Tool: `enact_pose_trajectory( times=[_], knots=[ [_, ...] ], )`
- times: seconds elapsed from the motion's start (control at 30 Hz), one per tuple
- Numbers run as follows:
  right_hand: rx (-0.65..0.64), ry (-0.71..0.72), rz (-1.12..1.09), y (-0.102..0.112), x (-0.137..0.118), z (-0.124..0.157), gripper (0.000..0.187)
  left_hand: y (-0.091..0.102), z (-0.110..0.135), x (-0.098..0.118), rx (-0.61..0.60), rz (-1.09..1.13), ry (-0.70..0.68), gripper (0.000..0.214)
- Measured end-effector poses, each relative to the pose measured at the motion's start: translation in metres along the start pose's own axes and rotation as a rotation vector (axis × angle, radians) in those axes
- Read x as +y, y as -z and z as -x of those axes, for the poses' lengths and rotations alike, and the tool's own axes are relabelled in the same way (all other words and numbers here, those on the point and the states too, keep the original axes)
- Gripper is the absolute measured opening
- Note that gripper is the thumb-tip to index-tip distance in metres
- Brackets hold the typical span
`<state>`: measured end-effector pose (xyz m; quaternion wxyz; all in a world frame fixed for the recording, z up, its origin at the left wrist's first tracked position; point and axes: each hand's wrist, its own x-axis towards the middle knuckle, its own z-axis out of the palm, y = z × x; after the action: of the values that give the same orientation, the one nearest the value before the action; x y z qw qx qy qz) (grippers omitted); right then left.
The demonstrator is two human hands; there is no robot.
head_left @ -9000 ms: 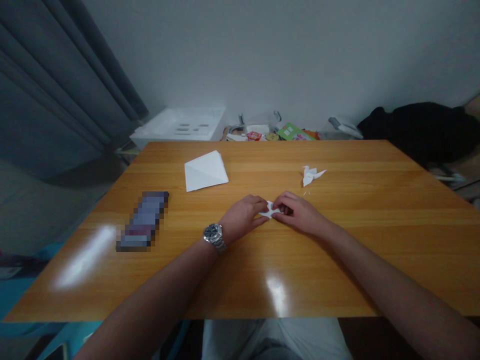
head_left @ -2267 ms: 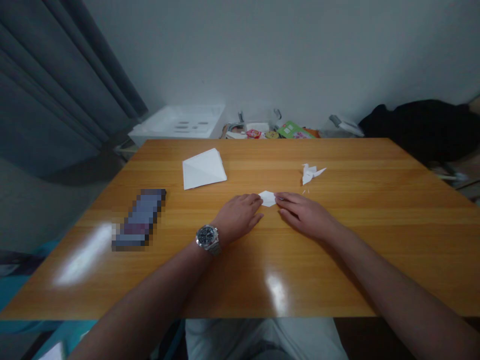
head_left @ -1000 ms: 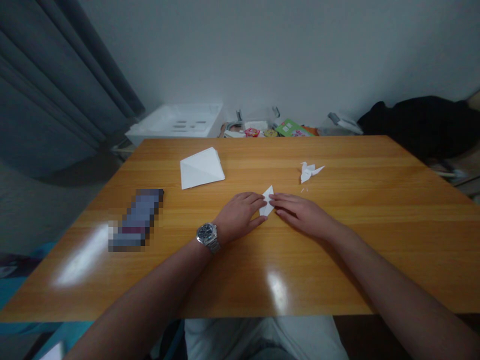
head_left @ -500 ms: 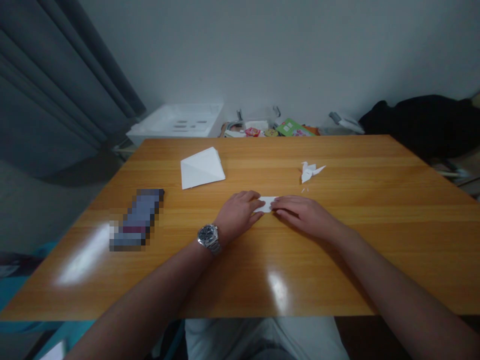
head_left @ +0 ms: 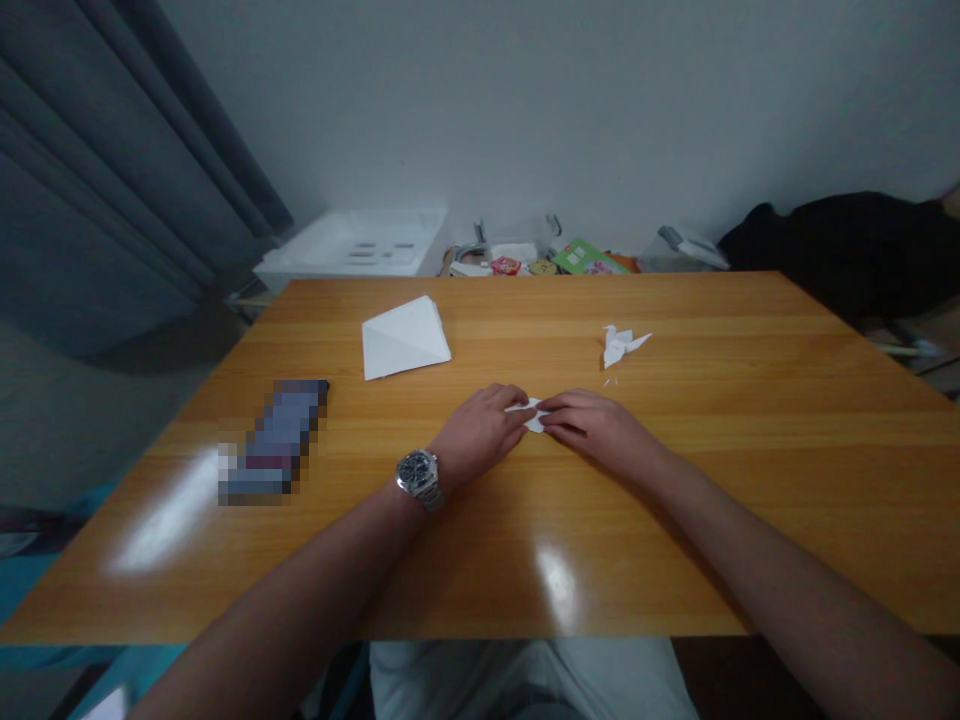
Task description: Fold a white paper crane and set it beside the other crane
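A small piece of white folded paper [head_left: 534,424] lies on the wooden table between my two hands, partly covered by fingers. My left hand [head_left: 484,428], with a metal watch at the wrist, has its fingers closed on the paper's left side. From the right, my right hand [head_left: 592,422] pinches the other side of the same paper, fingertips close to those of the left. Beyond my right hand stands a white paper crane [head_left: 619,345]. Two tiny white scraps [head_left: 611,382] lie just in front of the crane.
A stack of white paper sheets [head_left: 405,340] rests toward the table's back left. A pixelated phone-like object [head_left: 277,435] lies at left. Behind the wooden table [head_left: 750,400] are a white tray [head_left: 360,240], a green packet [head_left: 589,256] and black cloth [head_left: 840,240].
My hands have come closer together on the paper. The paper has turned from a flat rectangle into a more angled shape, with less of it showing. The crane and stack have stayed put.
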<state>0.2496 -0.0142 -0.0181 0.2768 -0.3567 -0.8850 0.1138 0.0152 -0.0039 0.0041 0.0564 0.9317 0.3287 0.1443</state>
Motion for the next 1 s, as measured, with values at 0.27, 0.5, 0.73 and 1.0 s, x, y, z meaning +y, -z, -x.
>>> enact_pose_trajectory(
  times=[0.27,0.5,0.73,1.0],
  knots=[
    [0.002,0.006,0.009,-0.0031,0.0006,0.0011,0.016,-0.0012,-0.0038,0.0045,-0.008,0.02,0.044,0.027],
    [-0.006,-0.017,-0.05,-0.0006,-0.0024,0.0009,0.015,-0.0029,-0.0052,0.0042,-0.022,0.073,0.073,0.027],
    [0.015,-0.072,-0.153,0.0007,-0.0044,0.0001,0.014,-0.002,-0.0041,0.0031,-0.016,0.085,0.065,0.028],
    [0.04,-0.131,-0.224,0.0028,-0.0078,-0.003,0.01,-0.0068,-0.0031,0.002,0.049,0.149,0.082,0.024]
  ],
)
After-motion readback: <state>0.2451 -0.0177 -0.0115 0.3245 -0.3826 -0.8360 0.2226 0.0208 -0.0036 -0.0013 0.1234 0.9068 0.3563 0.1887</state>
